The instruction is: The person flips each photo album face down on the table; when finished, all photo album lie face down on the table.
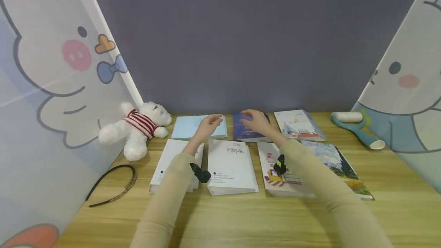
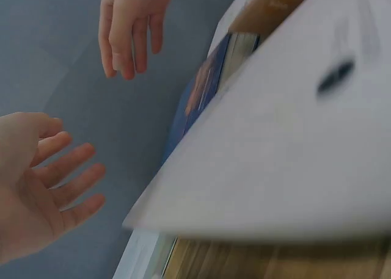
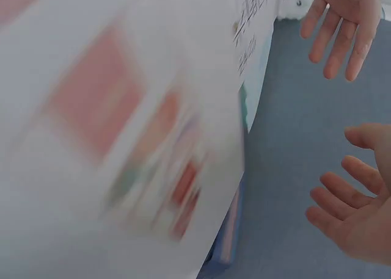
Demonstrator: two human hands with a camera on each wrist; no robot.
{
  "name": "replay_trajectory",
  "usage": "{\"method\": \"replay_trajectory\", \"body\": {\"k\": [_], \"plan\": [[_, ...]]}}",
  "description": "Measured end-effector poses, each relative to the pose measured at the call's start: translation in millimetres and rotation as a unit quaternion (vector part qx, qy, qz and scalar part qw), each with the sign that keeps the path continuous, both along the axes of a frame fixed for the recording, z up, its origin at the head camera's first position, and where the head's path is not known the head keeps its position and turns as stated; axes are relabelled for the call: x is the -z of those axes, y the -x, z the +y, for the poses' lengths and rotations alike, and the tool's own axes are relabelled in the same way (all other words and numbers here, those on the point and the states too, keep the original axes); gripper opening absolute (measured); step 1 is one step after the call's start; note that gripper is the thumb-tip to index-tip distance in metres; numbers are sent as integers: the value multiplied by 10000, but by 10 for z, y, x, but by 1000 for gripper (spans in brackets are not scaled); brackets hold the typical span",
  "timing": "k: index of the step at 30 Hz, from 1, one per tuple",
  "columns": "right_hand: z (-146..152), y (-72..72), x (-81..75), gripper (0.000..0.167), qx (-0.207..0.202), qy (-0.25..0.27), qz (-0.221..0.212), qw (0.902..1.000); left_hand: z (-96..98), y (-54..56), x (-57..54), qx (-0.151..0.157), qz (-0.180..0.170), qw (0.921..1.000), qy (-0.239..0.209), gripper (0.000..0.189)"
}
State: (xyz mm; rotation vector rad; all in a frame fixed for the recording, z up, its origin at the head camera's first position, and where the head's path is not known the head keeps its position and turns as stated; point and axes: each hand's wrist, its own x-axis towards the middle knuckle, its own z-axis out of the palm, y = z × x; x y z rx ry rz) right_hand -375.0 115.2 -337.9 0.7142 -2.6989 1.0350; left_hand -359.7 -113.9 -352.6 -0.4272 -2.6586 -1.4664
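My left hand [image 1: 208, 126] hovers over the light blue book [image 1: 182, 127] in the back row, palm turned inward and fingers loosely bent. Opposite it, my right hand [image 1: 256, 121] is held above the dark blue book [image 1: 242, 133]. Both wrist views show a gap between the hands and nothing in either. Below the left forearm lies a white book [image 1: 169, 163], partly covered by the sleeve. A second white book [image 1: 231, 171] with handwritten-style characters sits between the arms. The right sleeve overlaps a book with a colourful building on its cover [image 1: 270, 163].
A white plush toy [image 1: 134, 133] in a striped red shirt leans at the left wall, with a black headband [image 1: 118, 167] in front. At the right are a white illustrated book [image 1: 293, 123], a landscape-painting book [image 1: 344, 167] and a blue-handled lint roller [image 1: 360, 127].
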Motion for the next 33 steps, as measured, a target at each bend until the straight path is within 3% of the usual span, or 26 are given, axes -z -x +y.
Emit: {"method": "replay_trajectory", "body": {"k": [5,16,22,27,30,33], "plan": [[-219,21,-33,43,-214,-20,-117,9997,-229,-23,-1,-330,222,9992,43,40],[-670,31,-39,43,-497,-11,-81,9987,-683,-74,91,-1027,-51,9946,-142,40],[-841,45,45,41,-569,-131,16,9983,-873,-46,179,-1247,-153,9919,-200,44],[-923,70,155,43,-773,-232,-244,9964,-969,-71,236,-1596,-217,9868,180,44],[-963,93,198,45,-925,-336,-487,9939,-1047,-16,273,-1963,-321,9796,292,44],[-992,122,218,47,-1047,-514,-732,9905,-1180,127,365,-2126,-387,9754,442,46]]}}
